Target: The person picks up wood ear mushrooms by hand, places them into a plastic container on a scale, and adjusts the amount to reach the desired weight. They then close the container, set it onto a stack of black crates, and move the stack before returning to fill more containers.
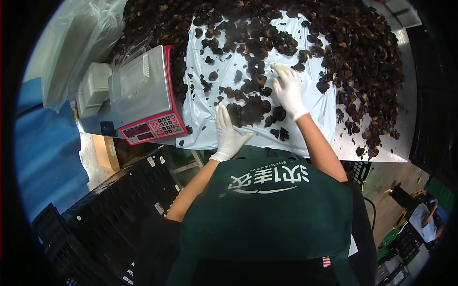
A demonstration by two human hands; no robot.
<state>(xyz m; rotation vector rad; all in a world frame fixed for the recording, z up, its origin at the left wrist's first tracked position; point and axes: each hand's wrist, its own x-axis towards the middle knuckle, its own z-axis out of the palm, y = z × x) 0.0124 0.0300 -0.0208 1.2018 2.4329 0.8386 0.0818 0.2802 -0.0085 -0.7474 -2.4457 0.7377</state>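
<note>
Two hands work here, both in white gloves. The left hand [228, 133] lies flat on the one pale plastic sheet [200, 112], its fingers straight, close together and gripping nothing, the thumb held out. The right hand [288, 90] rests further up the sheet with its fingers spread open over the dark dried pieces [248, 112], holding none of them.

These pieces are too many to count. They are black-brown, crinkled and curled. A small cluster lies between the two hands, loose ones are scattered across the sheet, and a deep heap rings the far and right sides of the metal worktop [405, 119].

One weighing scale [143, 102] stands to the left, with a red keypad panel whose figures are too small to read. One clear plastic box [133, 71] sits on its platform.

The green apron [267, 214] bears white characters and a line of small Latin letters that I cannot read surely. Black crates [109, 214] stand at lower left.
</note>
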